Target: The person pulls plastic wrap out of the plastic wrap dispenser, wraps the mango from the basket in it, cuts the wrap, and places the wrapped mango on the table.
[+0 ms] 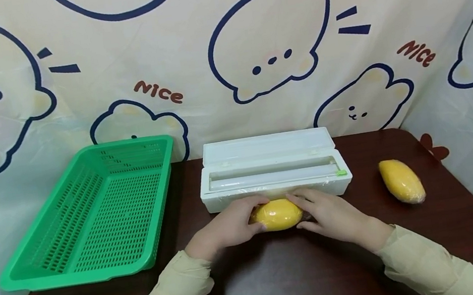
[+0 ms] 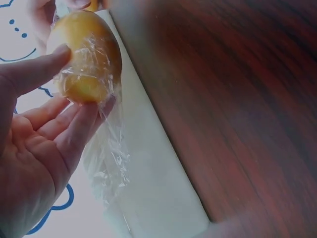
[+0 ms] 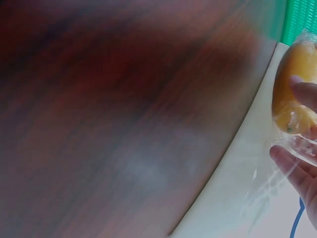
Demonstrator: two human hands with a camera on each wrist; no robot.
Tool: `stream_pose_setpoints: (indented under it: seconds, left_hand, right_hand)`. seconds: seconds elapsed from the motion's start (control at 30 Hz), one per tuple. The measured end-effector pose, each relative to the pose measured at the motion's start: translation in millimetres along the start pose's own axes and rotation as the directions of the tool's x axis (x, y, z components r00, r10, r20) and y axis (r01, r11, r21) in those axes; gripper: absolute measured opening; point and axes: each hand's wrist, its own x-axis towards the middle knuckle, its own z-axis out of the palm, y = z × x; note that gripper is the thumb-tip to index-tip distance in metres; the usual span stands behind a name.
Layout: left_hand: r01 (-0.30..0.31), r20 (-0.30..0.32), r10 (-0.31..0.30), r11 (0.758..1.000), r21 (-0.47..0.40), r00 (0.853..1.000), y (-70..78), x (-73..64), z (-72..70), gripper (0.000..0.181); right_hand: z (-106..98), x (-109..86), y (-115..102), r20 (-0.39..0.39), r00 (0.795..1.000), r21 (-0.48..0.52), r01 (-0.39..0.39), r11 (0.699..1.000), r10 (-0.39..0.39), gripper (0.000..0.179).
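A yellow mango (image 1: 278, 214) is held between both hands, just in front of a white cling film dispenser (image 1: 222, 203). My left hand (image 1: 234, 223) grips its left end, with thumb and fingers on opposite sides in the left wrist view. At the other end, my right hand (image 1: 336, 215) holds the fruit; the right wrist view cuts off part of that hand. Clear cling film (image 2: 115, 158) covers part of the mango's skin and trails from it along the dispenser's front. A second mango (image 1: 402, 181), wrapped in film, lies on the table to the right.
A green plastic basket (image 1: 150, 231) stands on the left of the dark brown table (image 1: 280, 284). The dispenser's lid (image 1: 266, 147) is raised, showing the film roll (image 1: 268, 177). Behind the table hangs a cartoon-printed curtain (image 1: 182, 33).
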Motion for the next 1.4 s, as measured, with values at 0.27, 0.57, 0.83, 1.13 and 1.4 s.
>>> stream_pose_setpoints:
  seconds: [0.27, 0.57, 0.83, 1.13, 1.4]
  left_hand:
    - [-0.006, -0.009, 0.006, 1.000, -0.029, 1.000, 1.3, -6.0, -5.2, 0.047]
    - [0.006, 0.015, -0.005, 0.994, -0.105, 1.000, 4.6, -7.0, -10.5, 0.046]
    - [0.001, -0.015, 0.000, 0.999, 0.043, 1.000, 15.7, -7.4, -11.3, 0.046]
    - [-0.054, -0.145, 0.096, 0.962, 0.268, 0.985, 40.8, -1.6, -6.6, 0.059]
    - [-0.002, -0.143, 0.039, 0.969, 0.249, 0.989, 30.0, -2.6, 4.3, 0.059]
  right_hand:
    - [-6.2, -8.7, 1.0, -0.038, 0.999, -0.068, 0.034, 0.997, -0.036, 0.071]
    - [-9.8, -1.2, -13.7, -0.092, 0.988, -0.092, 0.115, 0.989, -0.123, 0.092]
    - [-0.3, 5.8, -12.7, -0.145, 0.981, -0.051, 0.123, 0.991, -0.129, 0.078]
    - [-1.6, 5.4, -11.1, -0.142, 0.985, -0.026, 0.093, 0.995, -0.096, 0.086]
    - [-0.5, 6.6, -15.6, -0.124, 0.992, 0.021, 0.025, 0.999, -0.023, 0.075]
